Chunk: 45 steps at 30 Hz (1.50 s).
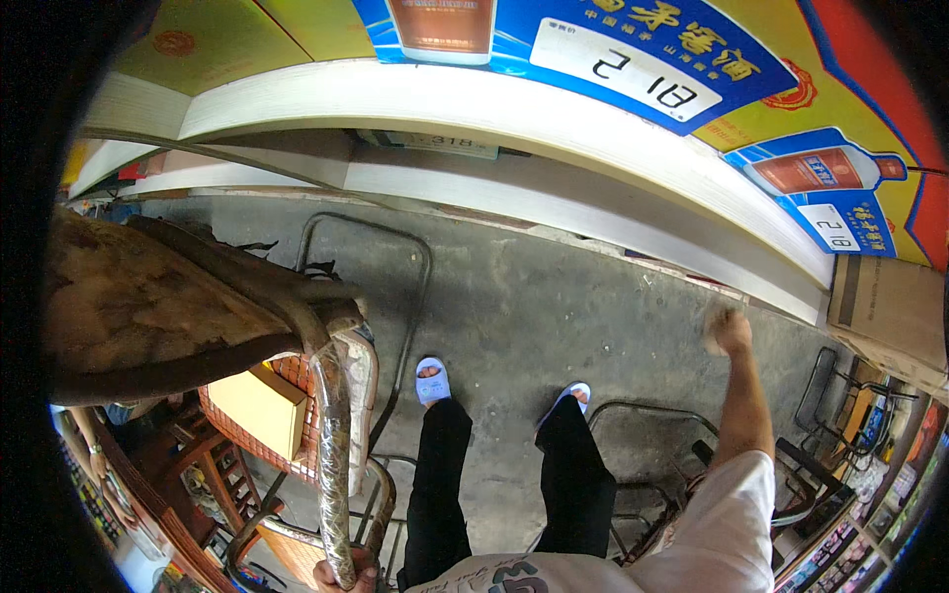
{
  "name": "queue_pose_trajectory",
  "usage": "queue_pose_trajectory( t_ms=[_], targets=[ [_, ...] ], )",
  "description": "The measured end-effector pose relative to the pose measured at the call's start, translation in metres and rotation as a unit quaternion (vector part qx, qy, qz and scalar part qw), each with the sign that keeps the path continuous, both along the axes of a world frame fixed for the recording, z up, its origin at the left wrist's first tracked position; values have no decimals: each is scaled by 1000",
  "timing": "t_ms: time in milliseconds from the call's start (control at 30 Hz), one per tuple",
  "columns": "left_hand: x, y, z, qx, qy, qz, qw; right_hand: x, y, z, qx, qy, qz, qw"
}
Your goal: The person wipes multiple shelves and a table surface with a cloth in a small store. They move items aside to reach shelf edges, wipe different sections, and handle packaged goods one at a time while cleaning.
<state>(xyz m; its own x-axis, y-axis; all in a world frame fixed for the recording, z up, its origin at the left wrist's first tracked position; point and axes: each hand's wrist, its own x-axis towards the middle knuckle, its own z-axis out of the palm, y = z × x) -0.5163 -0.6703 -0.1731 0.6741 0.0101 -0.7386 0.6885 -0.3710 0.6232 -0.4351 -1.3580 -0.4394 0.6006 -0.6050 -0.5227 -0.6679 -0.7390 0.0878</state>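
My left hand (348,572) is closed round the lower end of a plastic-wrapped tubular armrest (334,459) of a chair at the lower left. The chair's worn brown backrest (170,311) rises to the left, and a pale yellow box (259,411) rests on a woven seat beside the armrest. My right hand (730,331) is stretched out to the right over the concrete floor, near the base of the white shelf. It is blurred, and its fingers look curled; whether it holds anything cannot be made out.
White shelving (445,96) with printed liquor boxes and price cards runs across the top. A cardboard box (890,311) stands at the right end. Metal-framed chairs (652,415) stand at the lower right. Another person's arms (96,459) show at the far left, beside a wooden counter.
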Motion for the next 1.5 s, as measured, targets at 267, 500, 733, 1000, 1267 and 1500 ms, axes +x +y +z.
queue_pose_trajectory(
  t_ms=[267, 500, 733, 1000, 1267, 1500],
  targets=[
    [5, 2, 1, 24, 35, -30, 999, 117, 5, -4, 9, -211, 37, 977],
    [8, -14, 9, 62, -6, -14, 998, 241, 189, 19, -32, -92, 41, 994],
    [22, -23, 11, 46, -14, -10, 999, 170, 274, 49, 284, -103, 455, 837],
    [11, -5, 2, 47, -24, -13, 999, 186, 189, 28, 44, -202, 227, 952],
    [-19, 9, 5, 97, 37, 55, 993, 114, 149, 9, 100, -285, 348, 888],
    [3, 0, 8, 84, 39, 38, 995, 177, -9, -30, 62, -296, 15, 953]
  ],
)
